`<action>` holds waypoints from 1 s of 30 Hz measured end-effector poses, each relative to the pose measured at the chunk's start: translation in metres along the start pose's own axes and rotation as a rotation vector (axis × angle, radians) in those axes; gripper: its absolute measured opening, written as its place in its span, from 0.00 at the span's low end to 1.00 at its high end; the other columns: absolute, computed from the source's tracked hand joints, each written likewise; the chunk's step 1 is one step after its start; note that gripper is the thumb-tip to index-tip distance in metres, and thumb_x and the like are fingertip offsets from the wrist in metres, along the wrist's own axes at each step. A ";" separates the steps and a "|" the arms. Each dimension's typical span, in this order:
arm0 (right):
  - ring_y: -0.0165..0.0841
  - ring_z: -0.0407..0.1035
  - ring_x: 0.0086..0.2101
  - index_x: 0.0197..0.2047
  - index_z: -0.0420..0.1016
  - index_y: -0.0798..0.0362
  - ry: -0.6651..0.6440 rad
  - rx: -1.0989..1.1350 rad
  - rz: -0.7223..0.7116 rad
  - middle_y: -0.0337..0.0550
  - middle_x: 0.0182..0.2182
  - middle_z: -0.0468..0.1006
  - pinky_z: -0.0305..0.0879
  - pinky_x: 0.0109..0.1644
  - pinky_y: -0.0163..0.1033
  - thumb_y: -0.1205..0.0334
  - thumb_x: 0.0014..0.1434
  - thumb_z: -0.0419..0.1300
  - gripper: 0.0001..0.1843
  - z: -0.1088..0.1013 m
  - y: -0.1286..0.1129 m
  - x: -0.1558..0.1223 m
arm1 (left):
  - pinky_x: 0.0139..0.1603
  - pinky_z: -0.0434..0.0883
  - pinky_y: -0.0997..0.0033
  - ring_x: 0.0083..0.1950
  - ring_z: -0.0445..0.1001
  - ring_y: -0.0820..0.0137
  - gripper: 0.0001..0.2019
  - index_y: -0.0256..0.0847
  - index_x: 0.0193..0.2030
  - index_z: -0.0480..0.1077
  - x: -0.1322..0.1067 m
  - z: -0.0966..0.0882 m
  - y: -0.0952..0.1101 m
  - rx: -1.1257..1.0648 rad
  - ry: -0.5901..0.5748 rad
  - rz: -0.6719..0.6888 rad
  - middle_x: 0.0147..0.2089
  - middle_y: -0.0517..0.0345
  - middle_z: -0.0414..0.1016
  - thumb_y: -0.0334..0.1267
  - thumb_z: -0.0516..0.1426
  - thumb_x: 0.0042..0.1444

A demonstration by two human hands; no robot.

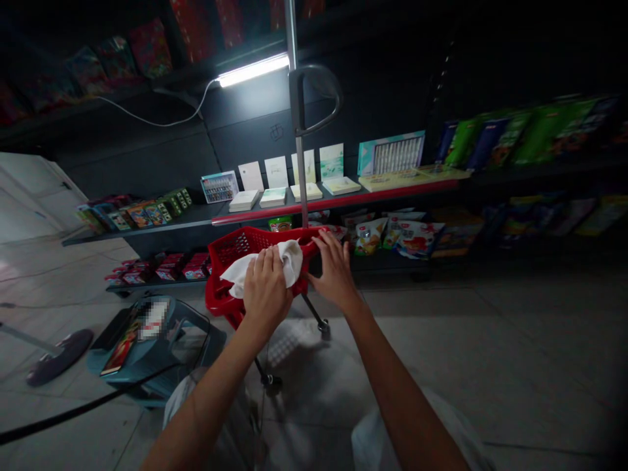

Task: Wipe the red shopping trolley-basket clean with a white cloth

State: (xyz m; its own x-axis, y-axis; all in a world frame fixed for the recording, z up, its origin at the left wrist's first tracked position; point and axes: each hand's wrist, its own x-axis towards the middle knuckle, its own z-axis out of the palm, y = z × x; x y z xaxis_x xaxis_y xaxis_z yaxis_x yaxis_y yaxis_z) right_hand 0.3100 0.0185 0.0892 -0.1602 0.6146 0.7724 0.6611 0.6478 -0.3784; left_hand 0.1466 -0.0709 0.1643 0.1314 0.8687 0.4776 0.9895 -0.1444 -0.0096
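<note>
A red plastic shopping basket point(230, 252) on small wheels stands tilted in front of me, with a tall metal handle pole point(298, 150) rising from it. My left hand point(265, 288) presses a white cloth point(289, 258) against the basket's near rim, fingers curled over the cloth. My right hand point(336, 265) rests on the rim to the right of the cloth, fingers spread and gripping the edge.
Dark store shelves point(338, 199) hold notebooks, paint sets and snack bags behind the basket. A teal basket point(161, 347) with a book lies on the tiled floor at left. A fan base point(59, 356) sits further left. A lit tube lamp point(252, 70) hangs above.
</note>
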 end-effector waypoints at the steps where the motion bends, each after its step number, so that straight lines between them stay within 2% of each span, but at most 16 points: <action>1: 0.52 0.51 0.72 0.71 0.60 0.48 -0.013 -0.004 0.012 0.55 0.72 0.62 0.38 0.74 0.74 0.50 0.68 0.57 0.31 0.001 0.009 0.000 | 0.78 0.55 0.49 0.77 0.59 0.50 0.40 0.27 0.76 0.56 0.000 0.000 -0.001 -0.003 -0.001 0.008 0.75 0.34 0.63 0.30 0.55 0.54; 4: 0.52 0.51 0.72 0.70 0.62 0.47 -0.013 0.005 0.039 0.56 0.72 0.62 0.40 0.73 0.77 0.50 0.70 0.56 0.28 0.004 0.022 0.001 | 0.77 0.55 0.49 0.76 0.60 0.50 0.39 0.26 0.75 0.57 0.005 0.000 0.001 -0.012 -0.015 0.003 0.74 0.32 0.63 0.30 0.55 0.54; 10: 0.52 0.61 0.66 0.64 0.70 0.48 0.037 -0.001 0.049 0.54 0.65 0.71 0.45 0.73 0.71 0.53 0.68 0.59 0.22 -0.003 0.006 0.009 | 0.75 0.57 0.47 0.75 0.62 0.48 0.36 0.24 0.75 0.56 0.024 0.006 0.016 0.000 -0.028 0.000 0.74 0.27 0.63 0.32 0.54 0.59; 14: 0.54 0.64 0.59 0.64 0.72 0.50 -0.013 -0.026 0.030 0.55 0.60 0.74 0.59 0.67 0.65 0.50 0.65 0.63 0.27 -0.016 -0.004 0.013 | 0.73 0.59 0.49 0.72 0.65 0.49 0.35 0.27 0.74 0.57 0.031 0.009 0.013 0.018 -0.016 0.020 0.72 0.29 0.65 0.33 0.55 0.59; 16: 0.54 0.65 0.56 0.64 0.72 0.52 -0.037 -0.058 0.030 0.56 0.59 0.75 0.63 0.63 0.63 0.48 0.64 0.64 0.29 -0.019 -0.007 0.014 | 0.72 0.62 0.51 0.71 0.67 0.50 0.35 0.29 0.74 0.58 0.035 0.008 0.006 0.014 -0.041 0.038 0.72 0.31 0.66 0.33 0.55 0.59; 18: 0.55 0.64 0.58 0.62 0.74 0.51 -0.044 -0.074 0.020 0.55 0.58 0.75 0.61 0.65 0.65 0.48 0.64 0.64 0.27 -0.018 -0.008 0.014 | 0.70 0.64 0.54 0.69 0.69 0.52 0.31 0.30 0.72 0.60 0.043 0.005 -0.003 -0.004 -0.099 0.061 0.70 0.33 0.68 0.33 0.53 0.61; 20: 0.55 0.61 0.63 0.60 0.74 0.51 -0.036 -0.056 0.003 0.55 0.59 0.74 0.55 0.70 0.67 0.49 0.65 0.64 0.25 -0.013 -0.009 0.013 | 0.67 0.67 0.55 0.67 0.72 0.53 0.26 0.32 0.69 0.65 0.051 0.003 -0.011 -0.034 -0.186 0.057 0.67 0.34 0.72 0.34 0.50 0.65; 23: 0.54 0.56 0.69 0.61 0.70 0.51 -0.025 0.001 0.003 0.55 0.62 0.73 0.48 0.73 0.71 0.51 0.66 0.63 0.23 -0.003 -0.010 0.009 | 0.64 0.70 0.52 0.65 0.74 0.51 0.22 0.34 0.64 0.70 0.062 0.003 -0.020 -0.057 -0.272 0.021 0.64 0.34 0.75 0.38 0.47 0.69; 25: 0.53 0.55 0.70 0.62 0.69 0.52 -0.032 0.028 0.011 0.55 0.64 0.72 0.48 0.73 0.73 0.52 0.67 0.61 0.23 0.002 -0.011 0.006 | 0.62 0.71 0.51 0.64 0.74 0.50 0.21 0.35 0.62 0.71 0.067 0.006 -0.023 -0.057 -0.271 0.028 0.63 0.34 0.76 0.39 0.48 0.68; 28: 0.53 0.54 0.71 0.63 0.68 0.52 -0.039 0.038 0.017 0.57 0.65 0.71 0.50 0.72 0.72 0.52 0.68 0.61 0.24 0.003 -0.012 0.004 | 0.61 0.72 0.54 0.63 0.75 0.53 0.19 0.38 0.59 0.74 0.077 0.016 -0.025 -0.078 -0.282 0.064 0.62 0.38 0.77 0.38 0.49 0.67; 30: 0.53 0.55 0.71 0.63 0.67 0.52 -0.035 0.040 0.021 0.58 0.64 0.72 0.51 0.72 0.72 0.50 0.68 0.60 0.25 0.002 -0.012 0.004 | 0.57 0.73 0.57 0.58 0.78 0.54 0.17 0.37 0.53 0.77 0.089 0.024 -0.028 -0.130 -0.330 0.080 0.57 0.39 0.80 0.37 0.49 0.67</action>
State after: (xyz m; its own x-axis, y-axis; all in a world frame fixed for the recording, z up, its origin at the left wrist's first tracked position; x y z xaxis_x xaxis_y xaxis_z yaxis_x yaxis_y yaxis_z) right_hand 0.2998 0.0139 0.0957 -0.1729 0.6433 0.7458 0.6351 0.6516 -0.4148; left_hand 0.1324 0.0217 0.1862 0.2419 0.9553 0.1701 0.9621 -0.2589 0.0859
